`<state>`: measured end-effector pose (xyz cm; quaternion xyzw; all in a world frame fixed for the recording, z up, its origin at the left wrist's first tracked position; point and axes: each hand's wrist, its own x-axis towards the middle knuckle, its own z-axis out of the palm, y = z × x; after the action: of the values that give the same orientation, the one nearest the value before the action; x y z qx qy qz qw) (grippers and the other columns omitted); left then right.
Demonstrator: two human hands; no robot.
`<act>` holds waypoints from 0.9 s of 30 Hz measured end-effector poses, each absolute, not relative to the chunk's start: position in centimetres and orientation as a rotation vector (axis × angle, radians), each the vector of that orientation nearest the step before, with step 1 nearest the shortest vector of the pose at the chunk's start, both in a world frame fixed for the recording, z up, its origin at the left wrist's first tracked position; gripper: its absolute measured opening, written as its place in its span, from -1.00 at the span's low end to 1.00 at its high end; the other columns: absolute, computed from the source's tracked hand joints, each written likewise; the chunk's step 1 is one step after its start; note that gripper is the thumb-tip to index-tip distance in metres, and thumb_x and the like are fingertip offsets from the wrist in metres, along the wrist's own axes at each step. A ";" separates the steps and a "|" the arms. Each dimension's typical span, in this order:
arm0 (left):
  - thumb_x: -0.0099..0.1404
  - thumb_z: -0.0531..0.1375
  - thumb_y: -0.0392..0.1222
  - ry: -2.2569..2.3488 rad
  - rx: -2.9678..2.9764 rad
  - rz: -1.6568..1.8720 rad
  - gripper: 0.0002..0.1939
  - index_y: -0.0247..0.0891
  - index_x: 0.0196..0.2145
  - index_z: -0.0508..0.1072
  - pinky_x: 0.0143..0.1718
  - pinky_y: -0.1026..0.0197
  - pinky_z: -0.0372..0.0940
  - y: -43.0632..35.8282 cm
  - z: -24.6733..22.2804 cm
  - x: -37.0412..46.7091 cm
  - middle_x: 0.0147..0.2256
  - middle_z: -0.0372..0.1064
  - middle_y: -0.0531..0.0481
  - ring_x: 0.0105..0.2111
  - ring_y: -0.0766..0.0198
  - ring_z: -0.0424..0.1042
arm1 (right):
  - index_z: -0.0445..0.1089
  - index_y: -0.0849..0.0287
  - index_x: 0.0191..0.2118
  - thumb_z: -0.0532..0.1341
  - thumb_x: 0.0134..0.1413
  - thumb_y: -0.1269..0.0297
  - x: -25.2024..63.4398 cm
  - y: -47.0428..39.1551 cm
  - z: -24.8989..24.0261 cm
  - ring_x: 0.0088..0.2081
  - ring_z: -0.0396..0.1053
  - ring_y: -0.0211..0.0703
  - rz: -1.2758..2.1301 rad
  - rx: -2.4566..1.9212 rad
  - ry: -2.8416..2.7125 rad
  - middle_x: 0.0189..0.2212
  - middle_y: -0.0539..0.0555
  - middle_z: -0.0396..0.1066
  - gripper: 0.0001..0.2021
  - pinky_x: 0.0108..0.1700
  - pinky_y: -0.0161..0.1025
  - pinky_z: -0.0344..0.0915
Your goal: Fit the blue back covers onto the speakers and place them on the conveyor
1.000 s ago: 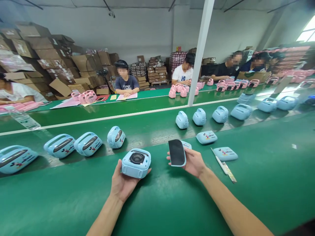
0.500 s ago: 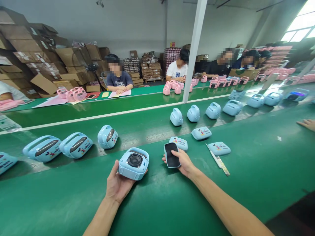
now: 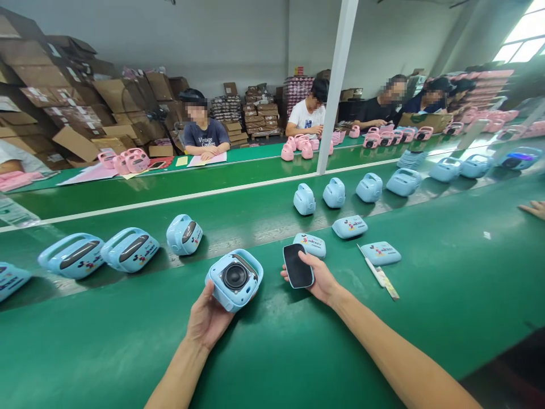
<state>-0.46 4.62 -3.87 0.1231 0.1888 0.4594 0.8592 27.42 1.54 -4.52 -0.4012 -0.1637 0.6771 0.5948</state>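
My left hand (image 3: 209,318) is wrapped round a light-blue speaker (image 3: 235,277) with a carry handle. Its front is uncovered, so the round black driver and screw holes face up. In my right hand (image 3: 319,278) is a speaker front cover (image 3: 298,266), its black inner side toward me and its blue rim just showing. Right behind that cover lies a printed blue cover (image 3: 313,245) with a mouse cartoon. Two more lie beyond it: one printed cover (image 3: 349,226) near the belt edge, another printed cover (image 3: 383,253) against a white pen-like tool (image 3: 378,272).
Blue speakers (image 3: 131,251) stand along the belt to the left, and several more blue speakers (image 3: 334,193) to the right. A white post (image 3: 336,85) rises beyond. People sit at the far bench with pink speakers (image 3: 136,161). Another person's hand (image 3: 534,209) rests at the right edge.
My left hand has tilted and turned the speaker, so its handle now shows at the upper right. The cover in my right hand has turned slightly in place.
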 end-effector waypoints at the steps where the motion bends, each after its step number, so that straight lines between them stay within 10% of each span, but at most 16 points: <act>1: 0.44 0.14 -0.19 0.403 0.249 0.968 -0.54 -0.10 0.27 0.37 0.29 -0.41 0.10 4.6 -3.7 -0.4 0.06 0.55 -0.21 0.11 -0.15 0.49 | 0.44 0.27 -0.18 0.16 0.31 0.26 27.3 1.5 -4.5 -0.37 0.64 0.04 1.551 -0.952 -0.389 -0.41 0.20 0.62 -0.82 -0.25 -0.04 0.58; 17: 0.48 0.07 -0.14 0.441 0.232 1.010 -0.45 -0.28 0.36 0.21 0.24 -0.30 0.24 5.0 -4.5 -0.5 0.05 0.54 -0.32 0.08 -0.17 0.51 | 0.51 0.34 -0.09 0.02 0.36 0.09 27.2 1.0 -3.6 -0.22 0.63 0.08 1.665 -0.822 -0.400 -0.23 0.32 0.62 -0.57 -0.05 0.03 0.51; 27: 0.06 0.50 -0.25 0.782 0.546 1.226 -0.14 -0.02 0.28 0.32 0.17 0.00 0.36 2.7 -3.0 2.3 0.11 0.51 -0.09 0.08 -0.02 0.50 | 0.41 0.03 0.20 0.37 0.11 0.03 22.0 -0.1 -1.1 0.06 0.47 0.06 1.410 -0.979 -1.005 0.06 0.12 0.53 -0.46 0.19 0.01 0.34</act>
<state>2.26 2.74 -3.04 0.2463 0.3529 0.5532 0.7132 22.05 -0.14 -1.06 -0.4128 -0.4236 0.5942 0.5450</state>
